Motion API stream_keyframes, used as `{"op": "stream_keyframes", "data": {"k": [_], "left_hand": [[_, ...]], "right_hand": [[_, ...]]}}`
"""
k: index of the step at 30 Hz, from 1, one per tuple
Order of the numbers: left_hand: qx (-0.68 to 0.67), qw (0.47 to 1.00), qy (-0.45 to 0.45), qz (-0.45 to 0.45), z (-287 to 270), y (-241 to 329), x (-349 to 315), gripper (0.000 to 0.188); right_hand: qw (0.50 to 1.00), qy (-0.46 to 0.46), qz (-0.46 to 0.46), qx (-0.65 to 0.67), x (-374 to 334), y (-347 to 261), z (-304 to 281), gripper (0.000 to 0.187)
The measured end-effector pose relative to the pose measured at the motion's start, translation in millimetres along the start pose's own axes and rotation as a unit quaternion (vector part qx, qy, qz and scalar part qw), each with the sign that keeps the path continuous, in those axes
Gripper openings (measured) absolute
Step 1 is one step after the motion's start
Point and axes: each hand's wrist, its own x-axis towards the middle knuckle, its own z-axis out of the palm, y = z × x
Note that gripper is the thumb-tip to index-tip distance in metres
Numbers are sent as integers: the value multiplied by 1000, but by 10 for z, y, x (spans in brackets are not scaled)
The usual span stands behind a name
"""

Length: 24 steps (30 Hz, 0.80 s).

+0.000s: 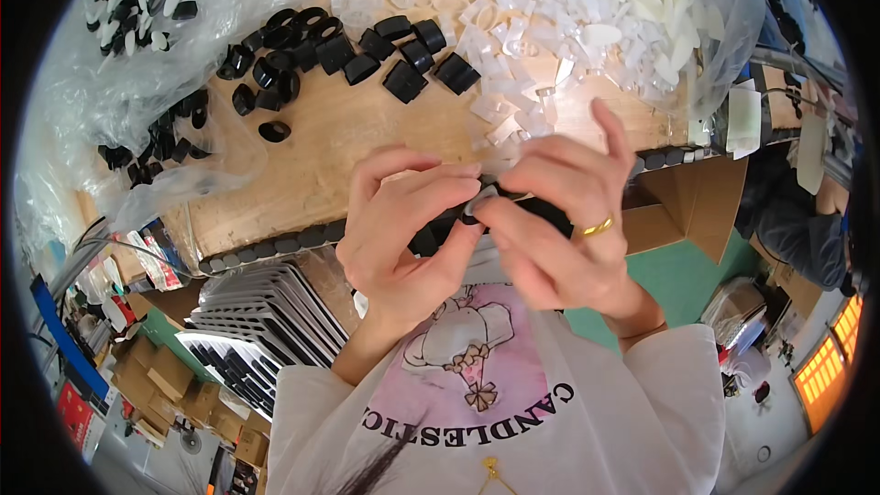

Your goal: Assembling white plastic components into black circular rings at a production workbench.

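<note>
My left hand (408, 220) and my right hand (564, 220) meet in front of my chest, at the near edge of the wooden table (348, 147). Between their fingertips is a small black part with a greyish translucent piece (480, 203) against it. Both thumbs and forefingers pinch it, and the fingers cover much of it. The little finger of my right hand sticks up, and a gold ring sits on that hand. Past my hands lie several loose black oval rings (404, 81). Clear plastic pieces (513, 115) are scattered right of them.
A pile of cream oval discs (642, 0) lies at the far right, partly on plastic film. Clear bags (69, 119) with black and white parts cover the left. Below the table edge stand stacked trays (257, 321) of black parts. Someone in dark clothing (793, 220) is at the right.
</note>
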Motion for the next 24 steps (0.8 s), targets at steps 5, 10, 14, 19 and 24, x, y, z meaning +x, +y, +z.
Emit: {"op": "stream_keyframes", "data": {"k": [5, 10, 14, 19, 24], "left_hand": [[-86, 993, 2, -85, 5, -7, 22, 35], [-101, 982, -4, -161, -47, 38, 11, 35], [-78, 981, 13, -177, -36, -71, -59, 33], [-26, 989, 19, -141, -107, -199, -37, 32], [-80, 975, 22, -204, -123, -164, 5, 28]], "right_hand": [[968, 4, 122, 217, 136, 139, -157, 13], [953, 78, 255, 141, 361, 668, -16, 12], [965, -16, 237, 110, 679, 1135, 421, 16], [977, -85, 186, -67, 952, 1171, 678, 20], [967, -98, 226, -59, 860, 1156, 551, 22]]}}
